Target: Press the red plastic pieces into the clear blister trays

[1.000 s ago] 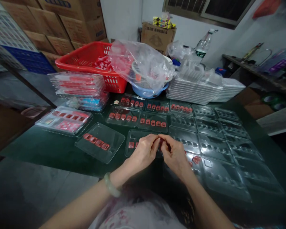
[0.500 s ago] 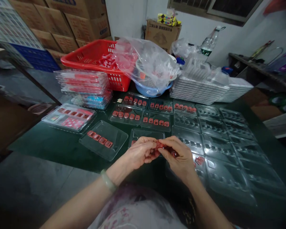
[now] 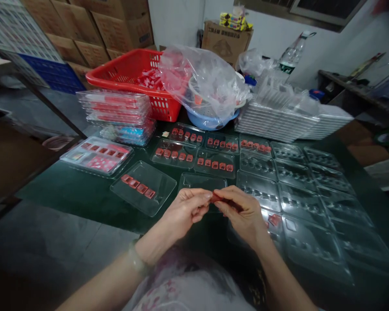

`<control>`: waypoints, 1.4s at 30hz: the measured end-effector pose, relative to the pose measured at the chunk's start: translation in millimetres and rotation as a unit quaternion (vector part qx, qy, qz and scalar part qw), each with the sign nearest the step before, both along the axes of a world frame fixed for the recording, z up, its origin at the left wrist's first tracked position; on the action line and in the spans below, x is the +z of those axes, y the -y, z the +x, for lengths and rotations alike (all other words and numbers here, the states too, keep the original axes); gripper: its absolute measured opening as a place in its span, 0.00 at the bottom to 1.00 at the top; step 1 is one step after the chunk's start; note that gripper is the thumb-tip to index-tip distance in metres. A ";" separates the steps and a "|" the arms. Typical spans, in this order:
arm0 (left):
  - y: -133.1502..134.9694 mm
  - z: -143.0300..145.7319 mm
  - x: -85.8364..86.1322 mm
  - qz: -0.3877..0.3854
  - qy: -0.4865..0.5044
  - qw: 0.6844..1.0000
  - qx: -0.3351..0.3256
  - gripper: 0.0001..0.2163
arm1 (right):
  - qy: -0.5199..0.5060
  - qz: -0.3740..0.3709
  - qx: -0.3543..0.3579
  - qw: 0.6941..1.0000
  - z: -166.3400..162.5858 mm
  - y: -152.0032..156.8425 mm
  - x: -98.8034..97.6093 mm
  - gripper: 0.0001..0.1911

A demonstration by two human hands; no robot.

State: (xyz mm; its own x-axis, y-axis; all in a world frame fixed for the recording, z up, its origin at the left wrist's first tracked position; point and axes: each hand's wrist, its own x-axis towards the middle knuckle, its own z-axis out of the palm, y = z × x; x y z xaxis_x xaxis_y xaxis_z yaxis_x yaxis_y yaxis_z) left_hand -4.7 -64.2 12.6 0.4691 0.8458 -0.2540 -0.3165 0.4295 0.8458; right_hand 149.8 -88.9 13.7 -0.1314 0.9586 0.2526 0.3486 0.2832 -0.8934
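My left hand (image 3: 185,212) and my right hand (image 3: 244,212) meet over the table, fingertips pinched on a small red plastic piece (image 3: 215,197). Fingers cover much of the piece, so its exact kind is hidden. Just behind the hands lies a clear plastic tray (image 3: 202,179), partly covered by them. To the left, another clear tray (image 3: 160,175) carries a slanting row of red square pieces (image 3: 141,188). More loose red pieces (image 3: 275,219) rest on a clear tray right of my right hand.
Trays with rows of red pieces (image 3: 174,154) lie further back, and several clear trays (image 3: 306,203) spread to the right. Behind stand a red basket (image 3: 116,80), a blue basin (image 3: 210,123) under a plastic bag, stacked packs (image 3: 116,108) and a tray stack (image 3: 269,123).
My hands still pinch the small red piece, with their fingers slightly shifted around it. My left forearm has moved slightly leftward, and the whole view has shifted a little.
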 end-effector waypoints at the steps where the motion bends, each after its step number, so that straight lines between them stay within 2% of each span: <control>1: 0.3 -1.4 -2.0 -0.031 0.023 0.999 0.005 0.09 | 0.005 0.002 0.005 1.000 -1.8 -0.8 0.3 0.10; 3: -0.5 -2.5 -5.3 -0.065 0.055 0.996 0.023 0.08 | 0.011 0.003 0.009 1.000 -6.4 -2.7 1.2 0.11; 6: -5.1 -0.8 -4.9 -0.073 0.080 0.993 0.040 0.07 | -0.002 -0.007 -0.017 1.000 -14.9 -6.3 3.8 0.09; 9: -12.3 0.7 1.9 -0.076 0.107 0.991 0.031 0.07 | -0.025 -0.020 -0.070 0.997 -22.7 -11.8 8.7 0.08; 12: -19.8 -4.3 9.8 -0.068 0.114 0.991 0.010 0.08 | -0.025 -0.011 -0.088 0.996 -27.1 -18.2 12.8 0.08; 14: -23.9 -13.5 12.9 -0.050 0.081 0.995 -0.004 0.09 | -0.004 -0.006 -0.084 0.996 -27.4 -21.7 11.7 0.08; 16: -26.5 -27.1 13.2 -0.003 0.014 1.000 0.010 0.08 | 0.036 -0.006 -0.075 0.997 -26.5 -24.0 5.6 0.09; 19: -26.6 -50.8 7.8 0.078 -0.083 0.989 0.097 0.09 | 0.113 0.004 -0.047 0.992 -24.7 -25.4 -10.7 0.09; 23: -20.1 -72.2 -5.0 0.113 -0.152 0.961 0.203 0.10 | 0.209 0.041 -0.036 0.976 -21.6 -25.8 -31.5 0.08; 25: -15.6 -75.5 -10.1 0.117 -0.177 0.952 0.219 0.09 | 0.250 0.050 -0.035 0.966 -19.2 -26.3 -37.6 0.08; 28: -10.6 -73.0 -13.7 0.150 -0.225 0.940 0.207 0.09 | 0.313 0.046 -0.018 0.949 -16.2 -27.1 -41.6 0.08; 33: -7.3 -58.6 -17.5 0.319 -0.342 0.871 0.152 0.08 | 0.423 0.047 0.011 0.905 -20.7 -27.0 -39.5 0.10; 37: -3.4 -47.2 -23.5 0.409 -0.419 0.805 0.094 0.09 | 0.507 0.049 0.013 0.860 -28.5 -26.4 -33.8 0.09; 40: -1.5 -43.4 -27.2 0.440 -0.456 0.770 0.075 0.09 | 0.519 0.039 0.014 0.854 -28.9 -24.4 -28.0 0.09; 42: -2.4 -42.2 -28.6 0.450 -0.480 0.749 0.073 0.10 | 0.509 0.040 0.008 0.860 -26.4 -21.2 -24.1 0.15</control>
State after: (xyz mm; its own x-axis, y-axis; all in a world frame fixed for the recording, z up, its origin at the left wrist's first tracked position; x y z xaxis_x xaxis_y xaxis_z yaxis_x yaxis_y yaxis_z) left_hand -46.9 -61.9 -16.0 0.3212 0.9016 0.2897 0.6362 -0.4321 0.6392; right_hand 123.4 -67.7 -10.4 -0.3363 0.9395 0.0653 0.9339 0.3416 -0.1057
